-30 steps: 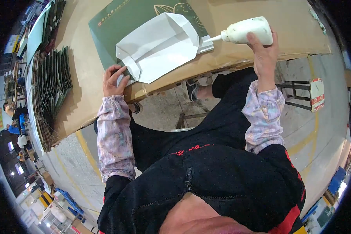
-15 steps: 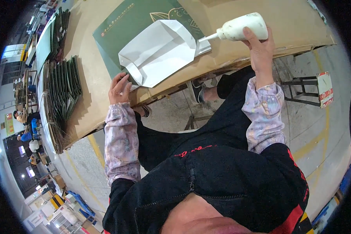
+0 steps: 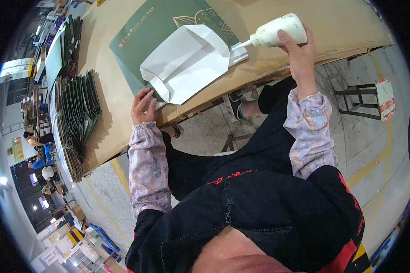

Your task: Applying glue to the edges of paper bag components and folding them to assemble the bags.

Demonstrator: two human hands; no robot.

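Observation:
A green paper bag [image 3: 134, 32] with gold line drawing lies flat on the table. Its white bottom end [image 3: 182, 63] is folded open toward me, with flaps standing at both sides. My right hand [image 3: 300, 52] is wrapped round a white squeeze glue bottle [image 3: 280, 31], held tilted with its thin nozzle pointing left. The nozzle tip is at the bag's right flap [image 3: 239, 53]; whether it touches cannot be made out. At the bag's near left corner, my left hand [image 3: 143, 104] has its fingers closed on the paper edge.
Stacks of folded green bags [image 3: 77, 104] stand on the left of the brown-covered table [image 3: 109, 132]. A stool [image 3: 364, 100] is on the floor to the right. Feet in shoes [image 3: 234, 107] show beneath the table edge. Other people [image 3: 41, 157] are far off at left.
The glue bottle's nozzle has shifted slightly left along the bag's right flap. My left hand keeps its place at the corner. The whole view has moved a little.

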